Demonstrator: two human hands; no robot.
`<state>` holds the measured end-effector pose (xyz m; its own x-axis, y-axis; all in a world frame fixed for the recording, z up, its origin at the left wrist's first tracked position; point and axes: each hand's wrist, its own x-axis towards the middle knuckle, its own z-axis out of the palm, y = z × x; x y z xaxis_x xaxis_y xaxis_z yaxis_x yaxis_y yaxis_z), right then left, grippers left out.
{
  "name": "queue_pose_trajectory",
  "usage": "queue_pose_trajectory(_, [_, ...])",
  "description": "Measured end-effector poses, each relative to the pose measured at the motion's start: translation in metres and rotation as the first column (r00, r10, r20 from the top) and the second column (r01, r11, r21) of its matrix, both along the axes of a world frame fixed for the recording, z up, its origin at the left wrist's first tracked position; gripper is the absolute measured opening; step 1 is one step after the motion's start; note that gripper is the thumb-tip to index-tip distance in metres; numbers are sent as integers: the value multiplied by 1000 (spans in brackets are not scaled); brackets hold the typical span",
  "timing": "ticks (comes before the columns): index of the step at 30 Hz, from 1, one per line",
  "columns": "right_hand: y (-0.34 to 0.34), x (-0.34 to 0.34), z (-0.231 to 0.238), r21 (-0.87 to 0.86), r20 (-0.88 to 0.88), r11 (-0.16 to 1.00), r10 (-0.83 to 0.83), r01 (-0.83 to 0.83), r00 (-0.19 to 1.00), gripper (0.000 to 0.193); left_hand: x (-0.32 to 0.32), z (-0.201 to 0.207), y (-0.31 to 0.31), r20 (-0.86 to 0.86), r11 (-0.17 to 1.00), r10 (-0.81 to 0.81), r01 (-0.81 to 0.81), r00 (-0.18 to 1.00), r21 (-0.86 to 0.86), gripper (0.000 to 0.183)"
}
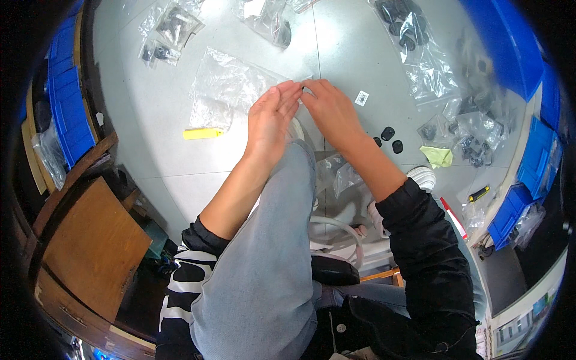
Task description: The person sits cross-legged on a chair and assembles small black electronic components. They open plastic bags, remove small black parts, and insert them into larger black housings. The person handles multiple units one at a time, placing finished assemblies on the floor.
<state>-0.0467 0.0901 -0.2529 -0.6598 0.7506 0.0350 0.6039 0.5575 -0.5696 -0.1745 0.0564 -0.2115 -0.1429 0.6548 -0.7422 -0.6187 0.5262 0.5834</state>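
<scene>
My left hand (270, 123) is held out over the floor above my knee, palm turned up and fingers stretched out, touching my right hand at the tips. My right hand (333, 114) is bent in a pinch against those fingertips. A tiny dark spot shows there, too small to name. Beyond my left hand lies a crumpled clear plastic bag (225, 81), with a yellow strip (203, 134) by its near corner. Several small black rounded pieces (388, 133) lie on the floor right of my right forearm, and a small white label (361, 98) is near that hand.
Bags of black parts (414, 42) lie at the far right, and smaller bags (477, 135) nearer. A yellow-green scrap (437, 156) and a yellow-black tool (479, 194) are at right. Blue bins (66, 114) line both sides. A wooden board (96, 246) stands lower left.
</scene>
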Motion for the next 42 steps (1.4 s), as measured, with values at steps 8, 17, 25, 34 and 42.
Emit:
queue_pose_trajectory(8, [1, -2, -1, -6, 35, 1000, -12, 12, 999, 14, 6, 3, 2, -289, 938, -94, 182, 953, 295, 43])
queue_pose_trajectory(17, [0, -3, 3, 56, 35, 998, -13, 11, 999, 12, 14, -1, 8, -440, 826, -171, 372, 882, 424, 65])
queue_pose_trajectory(25, [1, -5, 7, 49, 3, 998, -38, 38, 999, 6, 3, -11, 5, -417, 816, -220, 400, 882, 416, 71])
queue_pose_trajectory(34, [-4, -6, 10, -16, -12, 999, -33, 33, 999, 8, 4, -14, 4, -376, 845, -190, 347, 907, 408, 65])
queue_pose_trajectory(42, [-7, -4, 8, -28, -19, 999, -23, 22, 1000, 13, -2, -16, 3, 33, 867, 28, -41, 999, 497, 56])
